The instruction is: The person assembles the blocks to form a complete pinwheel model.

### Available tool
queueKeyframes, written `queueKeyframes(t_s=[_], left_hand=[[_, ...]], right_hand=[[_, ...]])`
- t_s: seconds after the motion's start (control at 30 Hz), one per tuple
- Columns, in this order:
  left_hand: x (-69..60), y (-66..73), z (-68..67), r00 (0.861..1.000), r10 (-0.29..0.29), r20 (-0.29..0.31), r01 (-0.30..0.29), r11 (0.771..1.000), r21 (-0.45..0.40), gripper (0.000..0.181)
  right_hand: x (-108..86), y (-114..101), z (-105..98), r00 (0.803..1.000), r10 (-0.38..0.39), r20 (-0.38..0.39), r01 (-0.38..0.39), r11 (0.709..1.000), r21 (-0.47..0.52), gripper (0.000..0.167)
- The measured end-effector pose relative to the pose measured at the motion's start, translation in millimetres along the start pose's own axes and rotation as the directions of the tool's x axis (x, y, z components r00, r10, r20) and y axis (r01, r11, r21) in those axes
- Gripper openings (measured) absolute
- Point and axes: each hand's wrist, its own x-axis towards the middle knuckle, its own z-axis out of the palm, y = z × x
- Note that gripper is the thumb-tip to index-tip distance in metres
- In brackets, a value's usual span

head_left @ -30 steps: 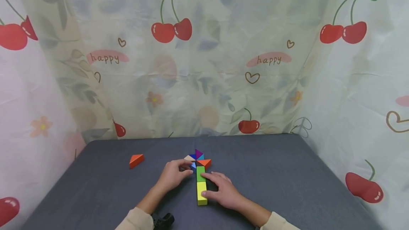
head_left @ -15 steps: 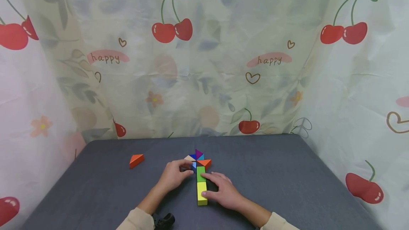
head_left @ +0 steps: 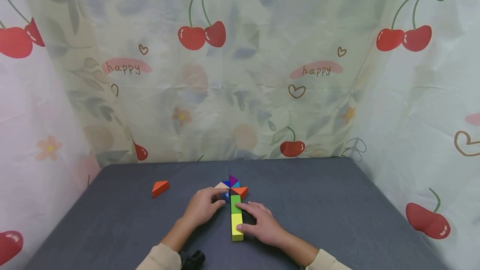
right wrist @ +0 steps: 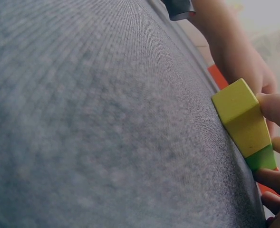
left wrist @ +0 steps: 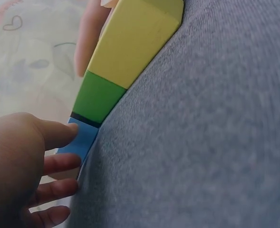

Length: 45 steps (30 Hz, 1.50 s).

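In the head view my left hand (head_left: pixel 202 206) has thumb and index finger at a blue triangular block (head_left: pixel 226 197). The left wrist view shows them pinching that blue block (left wrist: pixel 86 137), right beside the green one. My right hand (head_left: pixel 262 224) rests its index finger on a green block (head_left: pixel 235 199) and its thumb on a yellow block (head_left: pixel 236 220). These two lie end to end in a line. Beyond them, triangular blocks form a fan: orange (head_left: pixel 243 191), purple (head_left: pixel 233 180), and beige (head_left: pixel 222 185), plus dark and light blue ones. My left fingers partly cover the fan.
A loose orange triangular block (head_left: pixel 160 188) lies on the left of the dark grey table (head_left: pixel 318 203). A black object (head_left: pixel 193 260) sits by the left wrist. A patterned curtain (head_left: pixel 240 74) hangs behind the table and along both sides.
My left fingertips shift very slightly, and the blue and beige blocks move a little left. The right hand, green block and yellow block stay in place.
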Motion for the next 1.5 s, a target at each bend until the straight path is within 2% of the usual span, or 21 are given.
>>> queueKeyframes(t_s=[0.27, 0.43, 0.57, 0.97, 1.13, 1.3, 1.5], left_hand=[[-4.4, -5.5, -3.6, 0.997, 0.001, -0.083, 0.001, 1.000, 0.021, 0.028], [-5.0, -6.6, -3.4, 0.988, -0.005, -0.155, 0.013, 0.999, 0.053, 0.025], [-3.1, -6.5, -2.8, 0.982, -0.007, -0.186, 0.021, 0.997, 0.070, 0.024], [-1.4, -4.1, -2.4, 0.975, 0.079, -0.209, -0.039, 0.982, 0.187, 0.021], [0.5, -1.8, -1.6, 0.974, 0.120, -0.194, -0.074, 0.970, 0.232, 0.023], [3.8, -0.7, 0.8, 0.975, 0.125, -0.186, -0.072, 0.960, 0.269, 0.022], [7.1, -0.5, 4.6, 0.970, 0.115, -0.213, -0.051, 0.958, 0.284, 0.020]], right_hand=[[-0.2, -1, -1, 1.000, -0.001, 0.000, 0.001, 1.000, 0.002, 0.062], [1.0, 0, 0, 1.000, -0.004, -0.006, 0.004, 1.000, 0.001, 0.062], [1.3, 1, 1, 1.000, 0.010, -0.002, -0.010, 1.000, 0.003, 0.063], [1.6, 3, 1, 1.000, -0.009, -0.001, 0.009, 1.000, 0.010, 0.062], [1.1, 2, 0, 1.000, -0.018, 0.000, 0.018, 1.000, 0.006, 0.061], [-0.1, 0, 0, 1.000, -0.012, -0.001, 0.012, 1.000, 0.009, 0.062], [-0.1, 0, 0, 1.000, -0.015, -0.007, 0.015, 1.000, 0.009, 0.061]])
